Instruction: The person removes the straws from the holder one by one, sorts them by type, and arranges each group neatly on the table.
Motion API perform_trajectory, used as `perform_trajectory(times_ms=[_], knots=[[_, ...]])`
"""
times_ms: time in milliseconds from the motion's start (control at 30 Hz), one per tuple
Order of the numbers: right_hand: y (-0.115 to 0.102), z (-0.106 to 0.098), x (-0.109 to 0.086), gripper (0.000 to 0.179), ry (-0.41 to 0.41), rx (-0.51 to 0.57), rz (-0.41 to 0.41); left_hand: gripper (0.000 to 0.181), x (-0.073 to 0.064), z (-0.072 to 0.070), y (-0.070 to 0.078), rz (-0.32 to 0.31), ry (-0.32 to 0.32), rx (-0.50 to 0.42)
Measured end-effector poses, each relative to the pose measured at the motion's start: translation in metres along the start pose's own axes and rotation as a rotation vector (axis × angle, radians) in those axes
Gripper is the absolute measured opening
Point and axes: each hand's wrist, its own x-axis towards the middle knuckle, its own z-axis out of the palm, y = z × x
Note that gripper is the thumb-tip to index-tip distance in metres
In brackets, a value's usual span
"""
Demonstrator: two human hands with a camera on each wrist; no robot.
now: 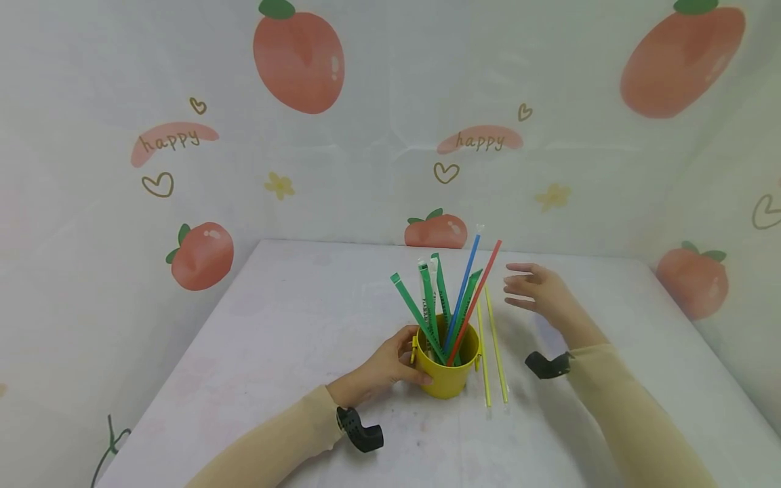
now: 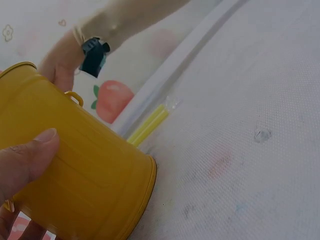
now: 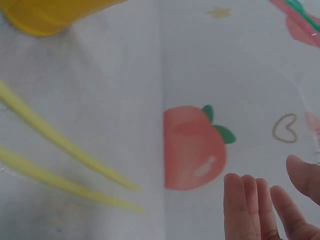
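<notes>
My left hand (image 1: 390, 362) grips a small yellow bucket (image 1: 445, 383) from its left side, thumb across the front wall. In the left wrist view the thumb presses on the bucket (image 2: 90, 165), which leans in that picture. Several green-wrapped straws (image 1: 405, 301), a blue straw (image 1: 466, 278) and a red straw (image 1: 485, 271) stand in it, fanning out above the rim. To the right of the bucket, two yellow straws (image 1: 497, 352) lie on the table side by side. Beyond them my right hand (image 1: 539, 291) is raised, fingers extended and holding nothing.
The white-covered table (image 1: 317, 298) reaches back to a cloth backdrop (image 1: 378, 169) printed with fruit, hearts and flowers. Each wrist wears a black camera, one on the left (image 1: 360, 430) and one on the right (image 1: 547, 365). A dark green cord (image 1: 112, 444) hangs at the table's left edge.
</notes>
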Motion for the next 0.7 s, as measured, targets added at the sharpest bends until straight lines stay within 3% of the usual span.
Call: perform_trajectory(times_ms=[233, 400, 700], knots=[[-0.023, 0.000, -0.014, 0.059, 0.015, 0.095, -0.128, 0.073, 0.001, 0.000, -0.001, 0.021, -0.010, 0.010], [-0.037, 0.005, -0.024, 0.051, 0.012, 0.217, -0.239, 0.073, 0.001, 0.000, -0.001, 0.029, -0.014, 0.001], [-0.043, 0.023, -0.034, 0.038, -0.030, 0.368, -0.402, 0.073, -0.001, 0.000, -0.001, 0.028, -0.013, -0.005]])
